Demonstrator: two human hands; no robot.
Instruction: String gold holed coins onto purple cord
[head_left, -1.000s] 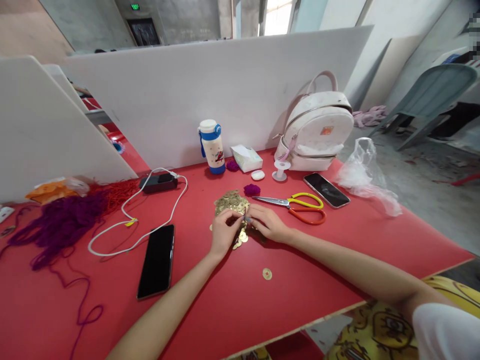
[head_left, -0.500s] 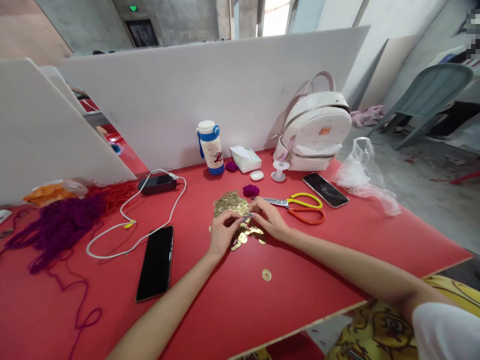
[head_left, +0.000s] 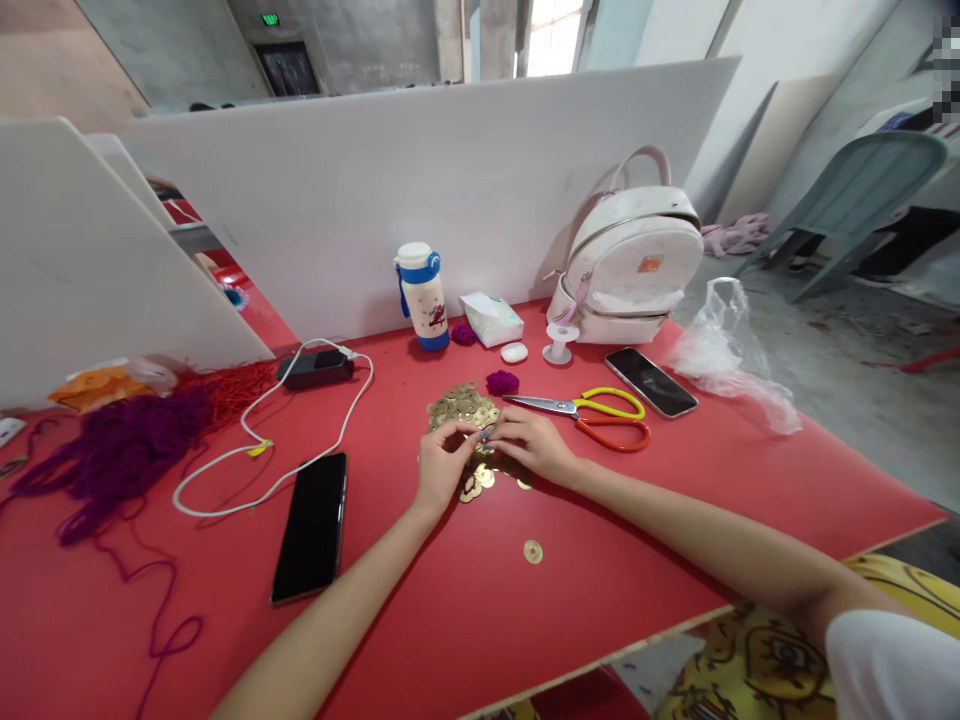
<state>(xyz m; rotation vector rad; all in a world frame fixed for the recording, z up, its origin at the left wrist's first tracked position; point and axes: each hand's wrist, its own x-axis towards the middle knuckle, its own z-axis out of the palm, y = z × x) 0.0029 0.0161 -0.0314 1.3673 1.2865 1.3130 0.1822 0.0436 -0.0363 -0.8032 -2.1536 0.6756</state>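
My left hand (head_left: 441, 465) and my right hand (head_left: 531, 445) meet fingertip to fingertip over a heap of gold coins (head_left: 461, 408) on the red table (head_left: 465, 620). Both hands pinch something small between them, likely a coin, though I cannot make it out. A few coins lie under and beside the hands. One single coin (head_left: 532, 551) with a red centre lies apart, nearer to me. A small purple yarn ball (head_left: 502, 382) sits just beyond the heap.
Yellow and orange scissors (head_left: 592, 412) lie right of my hands, with a phone (head_left: 651, 382), plastic bag (head_left: 724, 355) and white backpack (head_left: 634, 260) behind. Another phone (head_left: 311, 525), white cable (head_left: 262, 450), power bank (head_left: 315, 368) and purple yarn (head_left: 112, 450) lie left. A bottle (head_left: 422, 295) stands by the partition.
My right hand lifted its fingers off the coins half a second ago and has come back to meet my left fingertips. The hands stay in the same spot.
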